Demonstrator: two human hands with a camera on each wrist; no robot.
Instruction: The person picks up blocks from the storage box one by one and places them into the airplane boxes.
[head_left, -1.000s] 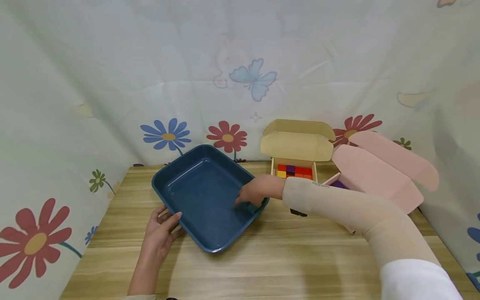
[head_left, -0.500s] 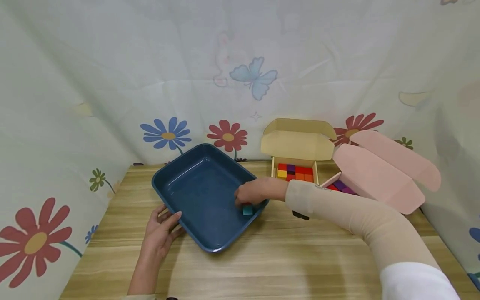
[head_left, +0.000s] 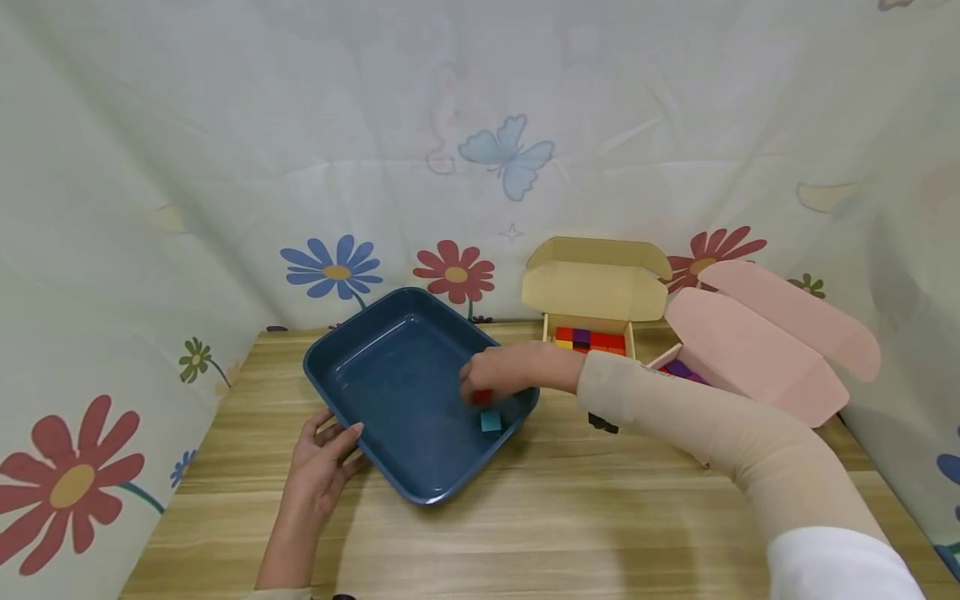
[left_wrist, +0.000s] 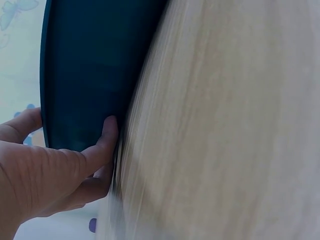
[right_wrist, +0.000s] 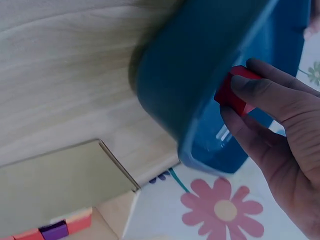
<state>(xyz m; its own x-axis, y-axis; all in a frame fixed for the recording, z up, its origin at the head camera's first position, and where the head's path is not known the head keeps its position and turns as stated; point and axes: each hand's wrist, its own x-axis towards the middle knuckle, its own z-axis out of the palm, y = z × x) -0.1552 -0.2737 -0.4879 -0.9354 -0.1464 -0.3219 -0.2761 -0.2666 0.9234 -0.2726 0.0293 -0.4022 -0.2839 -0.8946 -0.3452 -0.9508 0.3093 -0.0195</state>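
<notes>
A deep blue tray point(head_left: 405, 367) stands turned at an angle on the table. My left hand point(head_left: 324, 462) grips its left side, the thumb at the rim and the other fingers lower, against the outer wall and bottom edge, as the left wrist view shows. Over the tray's right part, my right hand point(head_left: 495, 372) pinches a red block point(right_wrist: 236, 91) between thumb and fingertips; from the head camera the hand partly hides it. On the tray floor just below that hand lies a teal block point(head_left: 491, 421).
Behind the right forearm stands an open yellow box point(head_left: 592, 292) with red, orange, yellow and purple blocks point(head_left: 611, 342). To its right is an open pink box point(head_left: 757, 354), its purple and red blocks partly covered by the sleeve. A flowered cloth point(head_left: 337, 167) surrounds the wooden table point(head_left: 480, 542).
The right hand has risen slightly and shifted left, now with the red block showing in its fingers. The teal block has come into full view beneath it. The left hand and tray stay put.
</notes>
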